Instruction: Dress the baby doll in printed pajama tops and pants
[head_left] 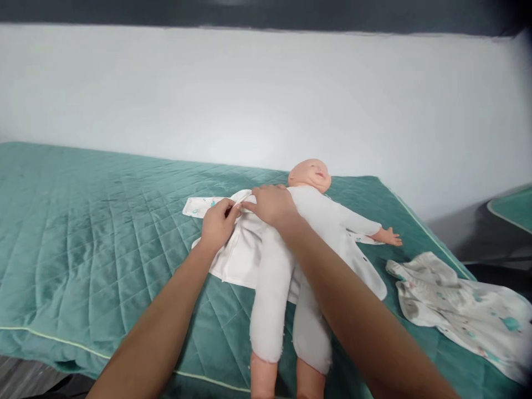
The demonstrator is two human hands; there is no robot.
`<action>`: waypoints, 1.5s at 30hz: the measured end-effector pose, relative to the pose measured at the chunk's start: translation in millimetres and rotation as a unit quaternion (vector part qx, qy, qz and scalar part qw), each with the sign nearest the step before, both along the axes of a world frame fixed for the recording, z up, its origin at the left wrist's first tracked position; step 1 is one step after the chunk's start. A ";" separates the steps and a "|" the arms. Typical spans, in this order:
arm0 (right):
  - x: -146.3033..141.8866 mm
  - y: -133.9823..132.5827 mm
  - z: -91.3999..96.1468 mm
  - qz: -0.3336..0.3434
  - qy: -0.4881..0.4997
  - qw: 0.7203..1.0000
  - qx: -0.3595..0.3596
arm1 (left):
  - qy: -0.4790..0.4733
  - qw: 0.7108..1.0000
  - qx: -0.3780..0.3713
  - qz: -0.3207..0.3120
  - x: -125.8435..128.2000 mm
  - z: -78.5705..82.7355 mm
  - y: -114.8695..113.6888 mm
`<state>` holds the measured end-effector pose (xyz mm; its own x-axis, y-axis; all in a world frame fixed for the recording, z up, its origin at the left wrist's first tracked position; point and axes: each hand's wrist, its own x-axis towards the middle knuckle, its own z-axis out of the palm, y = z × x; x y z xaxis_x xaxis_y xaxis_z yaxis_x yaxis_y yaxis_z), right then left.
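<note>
A baby doll [320,213] with a white cloth body lies on its back, head toward the wall and legs toward me. Beneath it is spread a white baby shirt [241,257], its printed sleeve [198,206] reaching out to the left. My left hand [219,221] is closed, pinching the shirt's fabric near that sleeve. Just beside it, my right hand [274,204] grips the same fold between thumb and fingers, close to the doll's shoulder. The doll's arm on this side is hidden by cloth and my hands. Its other arm stretches out to the right, over a patterned sleeve.
Printed baby pants [461,310] lie crumpled at the right on the green quilted bed cover [103,238]. A white wall [187,94] rises behind the bed. Another green-covered surface [515,208] shows at the far right.
</note>
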<state>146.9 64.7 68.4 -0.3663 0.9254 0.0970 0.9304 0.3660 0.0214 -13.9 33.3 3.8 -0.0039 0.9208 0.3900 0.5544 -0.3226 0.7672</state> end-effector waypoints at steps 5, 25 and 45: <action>14.5 -3.0 18.1 0.016 0.084 0.996 -0.022 | -0.021 0.996 0.034 0.081 -8.5 -6.3 0.2; 148.2 -83.3 -28.2 -0.296 0.413 0.861 0.033 | 0.057 0.984 -0.108 0.130 6.5 6.8 -12.2; 129.6 -73.6 -53.5 -0.025 0.565 0.815 -0.124 | 0.259 0.963 -0.069 -0.019 92.8 108.4 -20.4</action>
